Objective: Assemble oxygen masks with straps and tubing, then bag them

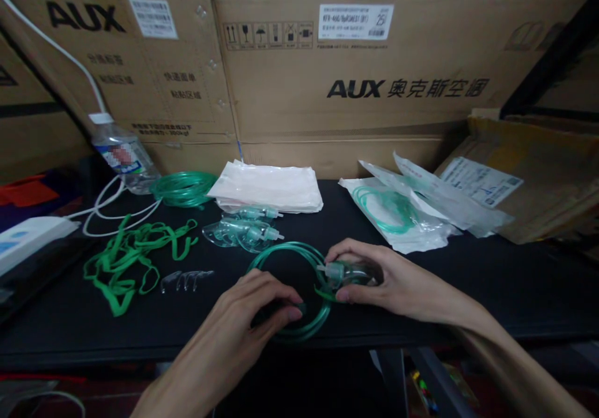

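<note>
My right hand [369, 271] is closed around a clear oxygen mask [358, 273], its pale green connector pointing left. A short piece of green strap [324, 293] shows by that hand's fingertips. My left hand [262, 299] is closed, thumb and fingers pinched at the coil of green tubing [299, 249] lying on the black table [397, 327]. A small dark green end, seemingly of the tubing, shows at those fingertips. Behind the coil lie several more oxygen masks [250, 231]. Clear bent plastic pieces [187, 279] rest left of my left hand.
Green elastic straps [124, 262] lie in a heap at left, before another tubing coil [185, 188] and a plastic bottle [121, 153]. White packets [271, 186] are stacked at the back. Packaged tubing [390, 209] lies at right near an open carton [528, 156]. Large cardboard boxes [290, 103] stand behind.
</note>
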The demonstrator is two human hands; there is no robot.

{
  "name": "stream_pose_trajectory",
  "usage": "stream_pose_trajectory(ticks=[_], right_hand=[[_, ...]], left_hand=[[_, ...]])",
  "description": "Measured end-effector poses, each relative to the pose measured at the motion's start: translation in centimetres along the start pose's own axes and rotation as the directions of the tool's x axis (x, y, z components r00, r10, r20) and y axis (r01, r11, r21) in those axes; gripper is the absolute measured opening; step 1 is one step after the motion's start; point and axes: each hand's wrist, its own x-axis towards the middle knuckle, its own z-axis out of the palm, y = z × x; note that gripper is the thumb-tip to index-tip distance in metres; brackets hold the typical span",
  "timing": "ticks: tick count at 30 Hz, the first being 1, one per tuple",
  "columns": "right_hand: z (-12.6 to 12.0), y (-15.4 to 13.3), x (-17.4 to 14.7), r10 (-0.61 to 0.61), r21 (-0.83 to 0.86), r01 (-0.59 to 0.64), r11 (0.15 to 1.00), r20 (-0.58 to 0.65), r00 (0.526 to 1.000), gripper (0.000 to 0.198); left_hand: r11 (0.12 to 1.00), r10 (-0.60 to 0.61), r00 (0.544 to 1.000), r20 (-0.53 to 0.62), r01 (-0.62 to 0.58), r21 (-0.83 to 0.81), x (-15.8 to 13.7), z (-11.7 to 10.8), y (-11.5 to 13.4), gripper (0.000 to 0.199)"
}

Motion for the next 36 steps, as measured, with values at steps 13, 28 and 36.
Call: stream_pose_trajectory(ticks=[13,28,36], right_hand=[[0.4,-1.5,-0.7,-0.01,0.027,0.007,1.0,0.122,0.993,0.034],[1.8,-1.8,-1.3,-0.012,-0.076,0.015,0.997,0.045,0.999,0.033],[2.3,-1.5,-1.5,0.033,0.007,-0.033,0.999,0.029,0.999,0.037]], left_hand=[[0.987,0.137,0.976,-0.171,-0.148,-0.055,-0.1,0.2,-0.2,0.016],[0.973,0.228,0.943,-0.242,-0.226,0.035,-0.2,0.5,-0.1,0.016],[0.94,0.339,0.911,-0.234,-0.321,0.112,-0.1,0.5,0.1,0.015]])
